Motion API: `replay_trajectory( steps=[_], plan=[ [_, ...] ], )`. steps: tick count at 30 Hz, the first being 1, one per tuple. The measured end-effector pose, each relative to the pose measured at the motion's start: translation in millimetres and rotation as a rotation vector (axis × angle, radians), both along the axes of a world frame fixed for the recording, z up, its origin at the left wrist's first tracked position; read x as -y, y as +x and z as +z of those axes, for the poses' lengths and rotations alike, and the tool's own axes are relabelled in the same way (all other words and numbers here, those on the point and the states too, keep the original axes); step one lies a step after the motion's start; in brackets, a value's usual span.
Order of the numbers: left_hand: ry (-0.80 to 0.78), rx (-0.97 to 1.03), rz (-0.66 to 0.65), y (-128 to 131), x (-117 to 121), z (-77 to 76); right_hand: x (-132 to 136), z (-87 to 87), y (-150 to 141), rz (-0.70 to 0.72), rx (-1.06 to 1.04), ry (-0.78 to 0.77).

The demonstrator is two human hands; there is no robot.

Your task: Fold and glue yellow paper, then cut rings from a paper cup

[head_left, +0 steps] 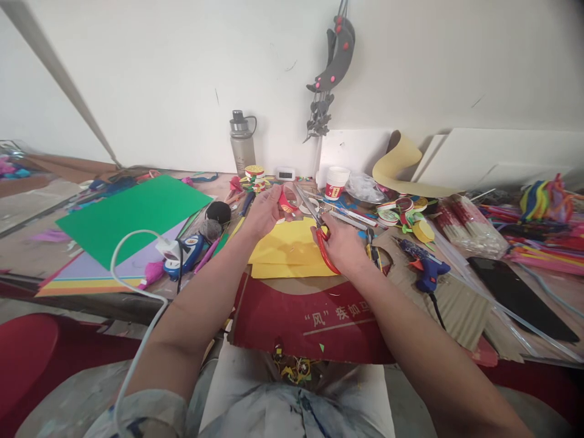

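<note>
Head view, scissors (318, 219) in right hand (341, 241), blades (309, 204) slanting forward-left

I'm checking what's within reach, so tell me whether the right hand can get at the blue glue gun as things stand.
Probably not with a free grip: the right hand holds the red-handled scissors. Otherwise the way looks open; the blue glue gun lies uncovered to that hand's right.

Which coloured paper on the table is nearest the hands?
The yellow paper on the red cardboard, by the left hand and right hand; the green sheet and lilac sheet lie farther left.
</note>
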State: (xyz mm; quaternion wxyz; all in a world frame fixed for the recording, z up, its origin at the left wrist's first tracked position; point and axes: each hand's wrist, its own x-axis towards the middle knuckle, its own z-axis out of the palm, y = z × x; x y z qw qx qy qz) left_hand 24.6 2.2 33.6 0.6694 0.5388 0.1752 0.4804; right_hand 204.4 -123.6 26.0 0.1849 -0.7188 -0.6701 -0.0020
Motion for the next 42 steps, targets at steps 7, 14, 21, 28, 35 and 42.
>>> replay_trajectory(
  steps=[7,14,21,28,35,42],
  plan=[
    [0.014,0.090,0.011,2,0,-3.1,-1,3.5,0,-0.046,-0.010,-0.017],
    [-0.011,0.070,-0.003,4,4,-3.3,-1,1.1,1,-0.018,-0.014,0.030],
    [-0.010,0.045,-0.022,1,3,-1.4,-2,-0.8,2,-0.022,0.000,0.047],
    [-0.032,0.007,0.027,2,6,5.3,-2,-1.0,2,-0.011,-0.018,0.041],
    [-0.079,0.034,0.090,4,6,2.1,-3,-2.3,3,0.032,-0.106,0.064],
    [0.035,0.120,-0.002,6,6,-2.6,-4,-6.8,4,0.026,-0.097,0.117]
  ],
)
